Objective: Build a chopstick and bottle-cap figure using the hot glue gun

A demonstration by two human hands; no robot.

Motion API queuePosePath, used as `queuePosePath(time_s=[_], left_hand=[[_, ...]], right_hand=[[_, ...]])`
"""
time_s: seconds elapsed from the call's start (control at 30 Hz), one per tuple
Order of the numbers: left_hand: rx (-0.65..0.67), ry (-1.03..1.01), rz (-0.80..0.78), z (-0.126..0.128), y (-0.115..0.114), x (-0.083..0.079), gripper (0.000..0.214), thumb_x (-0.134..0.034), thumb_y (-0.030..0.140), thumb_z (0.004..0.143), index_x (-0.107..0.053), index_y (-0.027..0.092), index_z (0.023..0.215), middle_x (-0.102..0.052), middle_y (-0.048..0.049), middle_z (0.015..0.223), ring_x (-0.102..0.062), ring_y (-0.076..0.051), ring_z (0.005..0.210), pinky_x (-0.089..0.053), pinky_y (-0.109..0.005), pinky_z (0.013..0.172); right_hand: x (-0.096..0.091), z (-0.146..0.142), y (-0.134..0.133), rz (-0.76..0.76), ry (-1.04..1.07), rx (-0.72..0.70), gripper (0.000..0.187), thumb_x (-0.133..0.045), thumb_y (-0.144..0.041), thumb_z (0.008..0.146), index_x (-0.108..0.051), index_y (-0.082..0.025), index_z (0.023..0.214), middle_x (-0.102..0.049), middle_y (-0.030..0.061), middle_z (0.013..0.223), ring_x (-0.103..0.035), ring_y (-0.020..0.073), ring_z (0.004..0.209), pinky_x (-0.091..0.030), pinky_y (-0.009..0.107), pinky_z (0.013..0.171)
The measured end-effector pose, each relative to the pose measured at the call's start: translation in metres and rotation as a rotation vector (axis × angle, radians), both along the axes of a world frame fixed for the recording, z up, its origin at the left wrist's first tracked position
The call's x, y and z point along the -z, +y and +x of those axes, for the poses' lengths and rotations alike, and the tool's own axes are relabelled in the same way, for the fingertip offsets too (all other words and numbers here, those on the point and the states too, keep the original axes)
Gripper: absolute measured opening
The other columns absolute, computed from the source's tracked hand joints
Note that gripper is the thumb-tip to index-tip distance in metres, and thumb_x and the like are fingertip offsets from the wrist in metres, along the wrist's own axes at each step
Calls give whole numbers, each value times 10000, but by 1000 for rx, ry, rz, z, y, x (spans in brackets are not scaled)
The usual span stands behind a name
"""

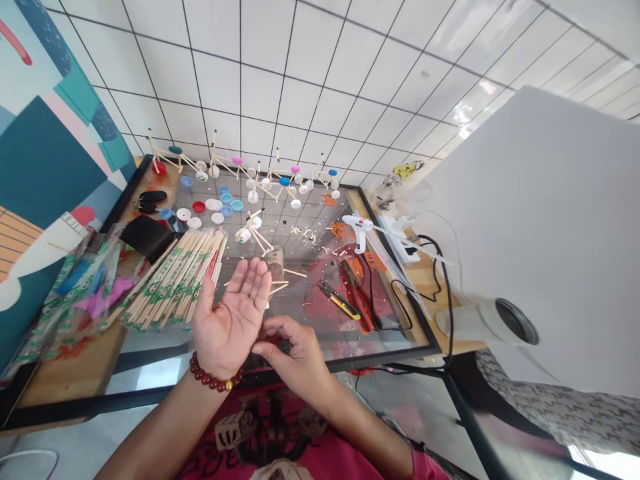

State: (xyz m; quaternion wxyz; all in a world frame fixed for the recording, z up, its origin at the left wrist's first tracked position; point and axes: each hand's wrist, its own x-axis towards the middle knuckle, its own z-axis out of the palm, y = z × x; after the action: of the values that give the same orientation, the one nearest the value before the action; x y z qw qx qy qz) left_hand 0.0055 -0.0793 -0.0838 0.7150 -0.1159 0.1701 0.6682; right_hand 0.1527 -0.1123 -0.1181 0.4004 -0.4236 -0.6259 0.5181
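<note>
My left hand (233, 323) is held palm up over the table's near side, fingers stretched out and nothing on the palm. A dark red bead bracelet (216, 377) circles that wrist. Close against its outer edge is my right hand (296, 353), loosely curled, with a gap between thumb and index finger and no held thing visible. Just beyond the fingertips stands a small stick-and-bottle-cap model (254, 230). Bundled wooden chopsticks (175, 283) in printed wrappers lie to the left of my left hand. A few loose sticks (278, 287) are partly hidden behind my fingers.
Several similar models (284, 181) line the table's far edge. Loose bottle caps (226, 199) lie at the left back. To the right are a white glue gun (359, 232), a yellow utility knife (345, 307), red-handled pliers (357, 293), a power strip (400, 240) and cables.
</note>
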Motion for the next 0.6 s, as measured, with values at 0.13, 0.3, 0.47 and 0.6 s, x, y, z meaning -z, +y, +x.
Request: queuePosePath(time_s=[0.13, 0.3, 0.47, 0.6], left_hand=[[-13, 139, 75, 8, -11, 7, 536, -448, 573, 1064, -831, 204, 1133, -815, -146, 1281, -717, -277, 1339, -563, -431, 1189], [-56, 325, 170, 17, -26, 10, 537, -583, 637, 994, -849, 178, 1084, -805, -158, 1306, -681, -314, 1381, -415, -519, 1303], [-42, 314, 140, 14, -38, 4, 607, -531, 682, 1004, -839, 169, 1106, -778, -174, 1358, -650, -336, 1417, -420, -554, 1296], [-98, 314, 81, -8, -53, 0, 564, -532, 634, 1021, -828, 161, 1105, -780, -173, 1340, -635, -332, 1429, -448, -566, 1280]], right_hand=[[-4, 2, -6, 66, -113, -16, 223, -687, -401, 996, -727, -253, 834, -727, -16, 708, -656, 152, 621, -534, 273, 633], [-15, 9, -10, 102, -194, -85, 283, -608, -357, 1007, -634, -240, 750, -625, -12, 678, -547, 143, 636, -438, 278, 629], [-20, 31, -10, -80, 51, -36, 336, -601, -415, 988, -565, -226, 713, -538, -20, 647, -460, 137, 607, -385, 282, 600], [-32, 80, -18, 37, 87, 246, 386, -582, -410, 940, -473, -243, 610, -449, -21, 574, -395, 142, 546, -338, 299, 533]])
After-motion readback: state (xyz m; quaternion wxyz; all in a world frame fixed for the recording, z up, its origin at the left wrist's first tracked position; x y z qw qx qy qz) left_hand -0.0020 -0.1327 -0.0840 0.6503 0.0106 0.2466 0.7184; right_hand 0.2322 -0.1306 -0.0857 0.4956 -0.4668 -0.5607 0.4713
